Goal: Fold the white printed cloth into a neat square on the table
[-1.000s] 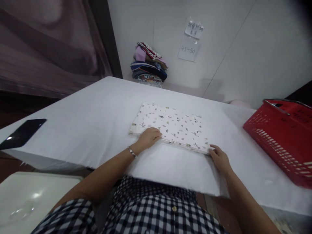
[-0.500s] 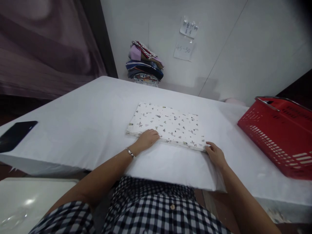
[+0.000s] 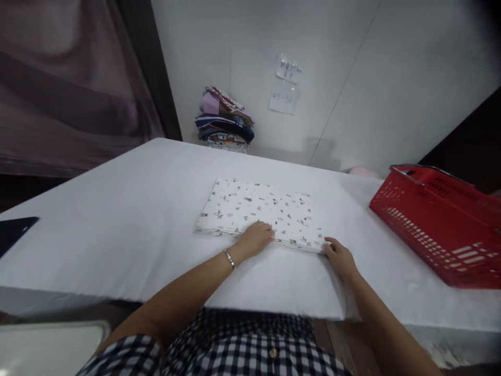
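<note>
A folded white cloth with small dark prints (image 3: 260,209) lies flat in the middle of the white table (image 3: 129,209). My left hand (image 3: 256,237), with a bracelet on the wrist, rests palm down on the cloth's near edge, fingers stretched out. At the near right corner of the cloth my right hand (image 3: 338,256) has its fingers curled against the corner; I cannot see whether they pinch it.
A red plastic basket (image 3: 438,224) stands on the table at the right. A stack of folded coloured fabrics (image 3: 225,120) leans against the white wall at the back. A dark phone (image 3: 13,232) lies at the far left edge. Two paper notes (image 3: 285,86) hang on the wall.
My left hand has slid a little to the right along the cloth's near edge. The camera has tilted and shifted, so the phone is now mostly out of view.
</note>
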Tool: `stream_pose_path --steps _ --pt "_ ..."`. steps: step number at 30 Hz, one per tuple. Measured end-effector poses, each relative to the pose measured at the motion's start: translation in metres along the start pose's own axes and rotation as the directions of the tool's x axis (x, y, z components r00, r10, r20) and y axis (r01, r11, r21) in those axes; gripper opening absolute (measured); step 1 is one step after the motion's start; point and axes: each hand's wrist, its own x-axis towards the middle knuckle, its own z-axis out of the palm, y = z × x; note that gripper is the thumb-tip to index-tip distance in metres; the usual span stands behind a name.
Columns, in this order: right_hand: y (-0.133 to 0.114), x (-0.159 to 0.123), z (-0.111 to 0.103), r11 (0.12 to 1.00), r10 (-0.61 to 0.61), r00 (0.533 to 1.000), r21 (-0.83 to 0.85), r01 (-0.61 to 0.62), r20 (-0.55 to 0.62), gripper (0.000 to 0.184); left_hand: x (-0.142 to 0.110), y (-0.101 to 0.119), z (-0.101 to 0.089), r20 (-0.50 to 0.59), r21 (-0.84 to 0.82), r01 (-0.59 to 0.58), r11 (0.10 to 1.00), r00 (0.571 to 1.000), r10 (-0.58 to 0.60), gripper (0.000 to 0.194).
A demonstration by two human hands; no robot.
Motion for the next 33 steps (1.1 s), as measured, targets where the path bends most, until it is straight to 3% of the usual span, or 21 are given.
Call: stream_pose_path --steps 3,8,12,16,18,20,23,25,27,29,31,33 --pt "0.001 0.0 0.001 1.0 -0.013 1.0 0.011 0.013 0.001 0.049 0.005 0.004 0.006 0.001 0.01 -0.013 1.0 1.0 0.013 0.022" --pt "0.0 0.001 0.002 1.0 -0.002 1.0 0.007 0.002 0.008 0.048 -0.004 -0.001 0.016 -0.084 -0.026 -0.045 0.999 0.996 0.042 0.022" --pt "-0.003 0.002 0.001 1.0 0.011 0.999 -0.003 -0.011 0.032 0.048 -0.005 -0.011 0.007 -0.117 -0.114 -0.059 0.992 0.992 0.045 0.03" --pt "-0.005 0.005 -0.001 0.998 0.019 0.996 -0.065 -0.013 0.091 0.051 -0.008 -0.051 -0.019 -0.175 -0.092 0.149 0.985 0.971 -0.163 0.032" --pt "-0.004 0.007 -0.002 0.993 0.02 0.991 -0.116 -0.005 0.133 0.052 -0.017 -0.079 -0.027 -0.207 0.012 0.342 0.939 0.92 -0.333 0.034" --pt "-0.004 0.009 -0.005 0.98 0.026 0.986 -0.2 0.007 0.162 0.053 -0.03 -0.103 -0.028 -0.175 0.118 0.514 0.849 0.853 -0.492 0.048" --pt "-0.01 0.014 -0.009 0.919 -0.007 0.992 -0.391 0.056 0.124 0.05 -0.045 -0.12 -0.02 -0.105 0.194 0.56 0.805 0.828 -0.551 0.058" --pt "-0.027 0.019 -0.009 0.877 -0.164 0.985 -0.448 0.172 0.057 0.048 -0.049 -0.12 -0.016 -0.107 0.216 0.551 0.806 0.834 -0.541 0.059" --pt "-0.054 0.027 -0.005 0.843 -0.388 0.922 -0.405 0.353 -0.004 0.047 -0.049 -0.118 -0.013 -0.116 0.229 0.546 0.806 0.837 -0.535 0.061" --pt "-0.089 0.04 0.004 0.816 -0.521 0.853 -0.312 0.486 -0.033 0.049 -0.048 -0.116 -0.013 -0.121 0.239 0.542 0.806 0.84 -0.529 0.061" --pt "-0.123 0.057 0.016 0.808 -0.557 0.83 -0.248 0.534 -0.03 0.052 -0.048 -0.116 -0.013 -0.127 0.243 0.542 0.804 0.84 -0.528 0.06" --pt "-0.146 0.078 0.031 0.82 -0.533 0.846 -0.252 0.514 -0.01 0.056 -0.048 -0.117 -0.013 -0.139 0.239 0.543 0.805 0.839 -0.525 0.06"
